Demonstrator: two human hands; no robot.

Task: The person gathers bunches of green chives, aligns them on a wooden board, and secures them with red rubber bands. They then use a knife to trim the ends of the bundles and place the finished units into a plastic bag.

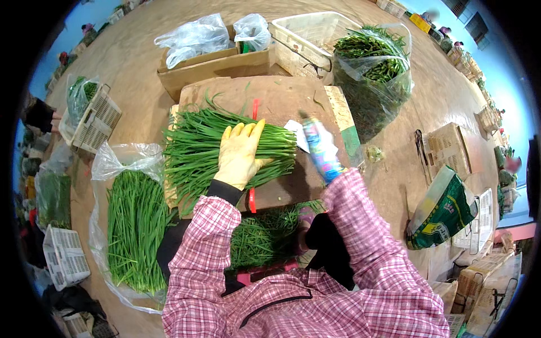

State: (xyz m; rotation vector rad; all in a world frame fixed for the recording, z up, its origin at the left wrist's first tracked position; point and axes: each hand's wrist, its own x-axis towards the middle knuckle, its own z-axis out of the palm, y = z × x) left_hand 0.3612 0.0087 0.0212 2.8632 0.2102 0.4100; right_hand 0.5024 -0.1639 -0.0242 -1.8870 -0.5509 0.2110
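A thick bunch of long green chives (190,139) lies across a brown board (291,93), its pale cut ends to the right. My left hand (239,152), in a yellow rubber glove, rests on top of the bunch and holds it, thumb along the near side. A red strip (252,200) runs beneath the bunch. My right hand (323,148), in a blue patterned covering with white, is blurred just right of the cut ends. Beside it is a white paper-like piece (298,134). A small dark tip shows above that hand; whether it is held is unclear.
An open plastic bag of chives (135,228) lies left of the board. Behind stand a cardboard box (211,69) with plastic bags, a white crate (304,42) and a bag of greens (372,80). Loose trimmings (262,241) lie below. A green sack (444,211) is right.
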